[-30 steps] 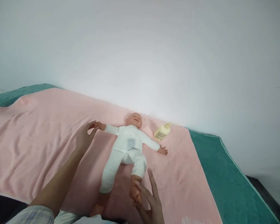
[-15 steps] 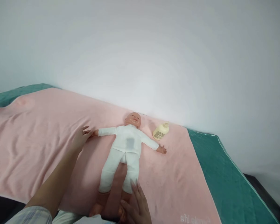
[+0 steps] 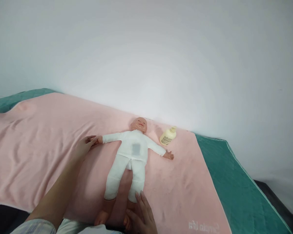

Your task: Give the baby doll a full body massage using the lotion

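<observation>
A baby doll (image 3: 132, 148) in a white top and trousers lies on its back on a pink blanket (image 3: 180, 188), arms spread and head toward the wall. My left hand (image 3: 85, 145) has its fingers closed round the doll's hand at the left. At the bottom, my right hand (image 3: 143, 216) rests by the doll's lower leg and foot on the right side, fingers apart, the fingertips touching the trouser cuff. A pale yellow pump bottle (image 3: 168, 136) lies tilted beside the doll's head and arm.
Green quilted cloth (image 3: 236, 178) shows past the blanket on the right, and more (image 3: 26, 95) at the back left. A pale wall (image 3: 146, 58) rises behind the blanket. Dark surfaces show at the lower left and far right.
The fingers of my left hand have closed in on the doll's hand. My right hand has slid slightly down along the doll's leg.
</observation>
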A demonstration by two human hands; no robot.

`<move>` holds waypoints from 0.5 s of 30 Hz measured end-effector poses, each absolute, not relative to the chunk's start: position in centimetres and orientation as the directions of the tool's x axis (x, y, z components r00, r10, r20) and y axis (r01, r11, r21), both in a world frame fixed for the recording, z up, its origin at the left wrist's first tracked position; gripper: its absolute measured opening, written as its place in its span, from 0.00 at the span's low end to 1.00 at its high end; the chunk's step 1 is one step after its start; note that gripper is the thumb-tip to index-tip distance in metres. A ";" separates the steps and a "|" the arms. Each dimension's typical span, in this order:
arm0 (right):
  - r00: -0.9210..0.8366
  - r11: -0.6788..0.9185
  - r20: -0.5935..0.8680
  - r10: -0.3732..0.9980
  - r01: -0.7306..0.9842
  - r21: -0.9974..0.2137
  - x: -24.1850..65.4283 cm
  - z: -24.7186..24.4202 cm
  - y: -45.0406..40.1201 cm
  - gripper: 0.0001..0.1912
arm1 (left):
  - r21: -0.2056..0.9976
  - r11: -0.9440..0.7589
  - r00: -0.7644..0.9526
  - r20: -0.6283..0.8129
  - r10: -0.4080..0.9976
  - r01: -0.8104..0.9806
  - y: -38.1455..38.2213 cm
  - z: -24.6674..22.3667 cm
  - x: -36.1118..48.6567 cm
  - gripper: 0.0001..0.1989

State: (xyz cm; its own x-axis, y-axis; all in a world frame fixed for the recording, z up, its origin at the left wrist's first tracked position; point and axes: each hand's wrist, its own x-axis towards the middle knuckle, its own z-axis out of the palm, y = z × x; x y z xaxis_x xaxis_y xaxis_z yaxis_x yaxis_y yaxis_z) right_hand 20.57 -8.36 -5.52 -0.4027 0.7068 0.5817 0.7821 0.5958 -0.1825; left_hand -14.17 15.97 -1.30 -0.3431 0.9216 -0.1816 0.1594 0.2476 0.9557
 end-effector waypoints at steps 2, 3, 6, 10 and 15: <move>-0.421 0.618 0.578 0.699 0.762 -0.193 20.6 -5.4 -8.4 0.20 | 0.955 0.266 -0.335 -0.211 0.918 0.128 15.7 -1.2 -14.2 0.28; -0.428 0.629 0.577 0.696 0.751 -0.201 20.5 -5.3 -8.4 0.21 | 0.952 0.270 -0.340 -0.210 0.917 0.142 15.5 -1.0 -14.2 0.27; -0.434 0.652 0.579 0.690 0.720 -0.238 20.4 -4.7 -8.4 0.25 | 0.928 0.283 -0.357 -0.186 0.916 0.242 14.9 -0.6 -14.1 0.25; -0.400 0.657 0.595 0.697 0.690 -0.304 20.0 -2.9 -8.4 0.28 | 0.916 0.258 -0.382 -0.131 0.915 0.306 14.6 -0.9 -14.1 0.26; -0.138 0.407 0.462 0.876 0.724 -0.557 19.8 0.1 -6.3 0.21 | 0.857 0.184 -0.467 0.074 0.881 0.482 14.8 -0.9 -12.5 0.27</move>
State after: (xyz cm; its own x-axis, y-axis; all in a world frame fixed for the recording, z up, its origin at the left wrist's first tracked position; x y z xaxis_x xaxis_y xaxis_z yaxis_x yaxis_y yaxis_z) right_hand 19.80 -6.35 0.11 -0.1378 0.8761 0.4620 0.7238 0.4074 -0.5569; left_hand -12.52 14.75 -0.87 -0.4669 0.8812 0.0736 0.4822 0.1840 0.8565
